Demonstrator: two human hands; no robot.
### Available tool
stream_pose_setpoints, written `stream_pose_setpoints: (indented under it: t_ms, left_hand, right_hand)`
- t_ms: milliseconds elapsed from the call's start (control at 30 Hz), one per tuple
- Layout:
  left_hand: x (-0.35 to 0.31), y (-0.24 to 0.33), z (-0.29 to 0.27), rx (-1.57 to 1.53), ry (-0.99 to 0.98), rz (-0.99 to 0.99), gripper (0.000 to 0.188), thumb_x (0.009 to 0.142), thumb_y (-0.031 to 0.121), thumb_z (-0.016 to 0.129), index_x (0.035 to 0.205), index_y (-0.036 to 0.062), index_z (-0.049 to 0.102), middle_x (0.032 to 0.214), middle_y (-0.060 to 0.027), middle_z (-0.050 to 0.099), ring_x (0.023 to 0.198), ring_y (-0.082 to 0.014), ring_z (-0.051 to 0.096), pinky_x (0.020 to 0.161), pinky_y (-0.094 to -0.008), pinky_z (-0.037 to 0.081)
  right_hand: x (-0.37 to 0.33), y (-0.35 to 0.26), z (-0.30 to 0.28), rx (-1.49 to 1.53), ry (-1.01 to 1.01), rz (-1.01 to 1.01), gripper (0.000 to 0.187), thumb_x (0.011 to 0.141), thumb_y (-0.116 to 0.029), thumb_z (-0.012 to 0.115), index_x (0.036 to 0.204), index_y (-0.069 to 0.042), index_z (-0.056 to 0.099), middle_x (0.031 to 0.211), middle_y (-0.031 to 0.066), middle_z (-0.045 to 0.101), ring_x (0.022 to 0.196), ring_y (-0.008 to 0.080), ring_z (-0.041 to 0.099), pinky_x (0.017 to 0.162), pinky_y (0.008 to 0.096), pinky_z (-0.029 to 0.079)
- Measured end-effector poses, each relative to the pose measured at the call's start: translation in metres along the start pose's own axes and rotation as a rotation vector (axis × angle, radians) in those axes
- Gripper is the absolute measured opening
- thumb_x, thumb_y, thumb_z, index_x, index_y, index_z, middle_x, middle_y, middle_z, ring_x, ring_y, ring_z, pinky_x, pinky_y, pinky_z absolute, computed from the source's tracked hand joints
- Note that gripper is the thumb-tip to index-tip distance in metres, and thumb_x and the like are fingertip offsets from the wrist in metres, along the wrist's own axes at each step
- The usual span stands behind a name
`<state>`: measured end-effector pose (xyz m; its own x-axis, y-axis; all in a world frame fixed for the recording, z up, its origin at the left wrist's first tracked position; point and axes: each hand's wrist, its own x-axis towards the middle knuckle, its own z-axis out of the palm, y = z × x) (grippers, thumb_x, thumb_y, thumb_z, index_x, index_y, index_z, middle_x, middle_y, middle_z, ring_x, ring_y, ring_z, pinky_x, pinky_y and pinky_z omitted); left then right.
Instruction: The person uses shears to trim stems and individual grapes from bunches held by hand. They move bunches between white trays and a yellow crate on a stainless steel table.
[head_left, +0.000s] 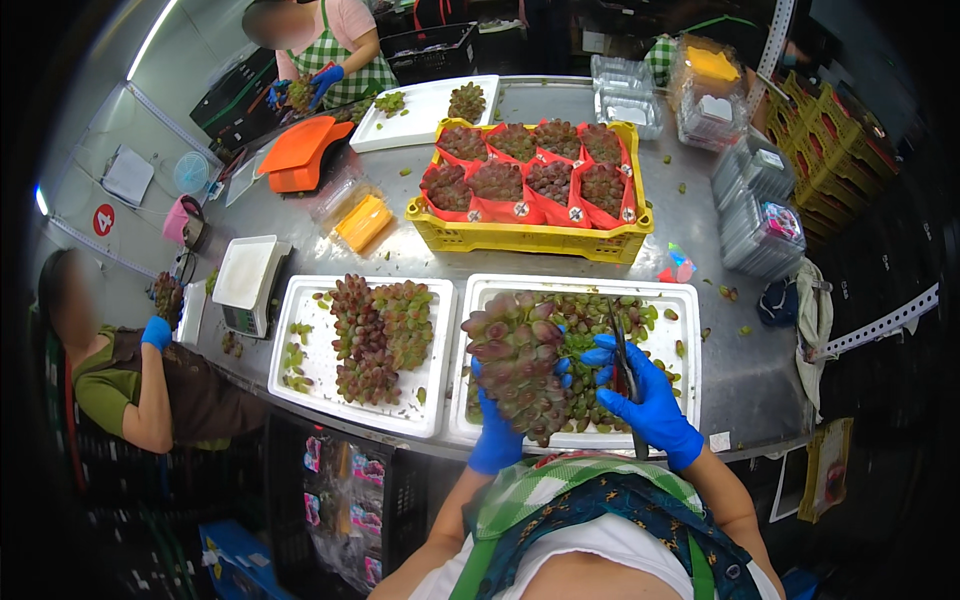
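Observation:
A large bunch of reddish-green grapes (518,365) is held up in my left hand (495,432), blue-gloved, its fingers partly hidden behind the fruit. My right hand (652,405), also gloved in blue, grips dark-handled scissors (622,365) beside the bunch, their blades pointing away from me. Both hands are over a white tray (692,345) strewn with loose grapes (590,395), mostly green. To its left stands a second white tray (277,350), with more grape bunches (375,335) and a few loose green grapes inside.
Behind the trays, a yellow crate (530,240) carries several red-wrapped grape bunches. Clear plastic boxes (755,225) are stacked at the right. A weighing scale (245,275) and an orange scale (302,155) stand leftward. Two gloved co-workers handle grapes at the left (155,370) and far side (340,50).

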<state>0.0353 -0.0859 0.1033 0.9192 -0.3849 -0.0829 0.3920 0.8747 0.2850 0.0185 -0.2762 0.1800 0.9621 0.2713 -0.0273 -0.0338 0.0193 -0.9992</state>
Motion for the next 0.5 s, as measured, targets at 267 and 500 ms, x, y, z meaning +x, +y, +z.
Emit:
stream_pose_setpoints:
  t_ms: [267,500]
  left_hand:
    - [0.0,-0.004,-0.025,0.076,0.216,0.046,0.055,0.089,0.048,0.04,0.127,0.0081,0.037,0.115,-0.0078,0.052,0.094,-0.0171,0.056,0.076,-0.0311,0.049]
    - [-0.005,-0.014,-0.02,0.232,0.35,0.04,0.05,0.084,0.042,0.052,0.122,0.0121,0.041,0.11,-0.0049,0.053,0.097,-0.0181,0.056,0.077,-0.0335,0.051]
  right_hand:
    - [0.005,-0.006,-0.002,-0.502,0.103,-0.173,0.047,0.072,-0.011,0.069,0.113,-0.005,0.048,0.097,0.0088,0.058,0.09,0.0179,0.056,0.078,0.0295,0.045]
    - [0.027,-0.028,0.017,-0.856,0.098,-0.485,0.042,0.065,-0.019,0.074,0.101,-0.009,0.054,0.089,0.0091,0.057,0.08,0.0276,0.054,0.073,0.035,0.042]
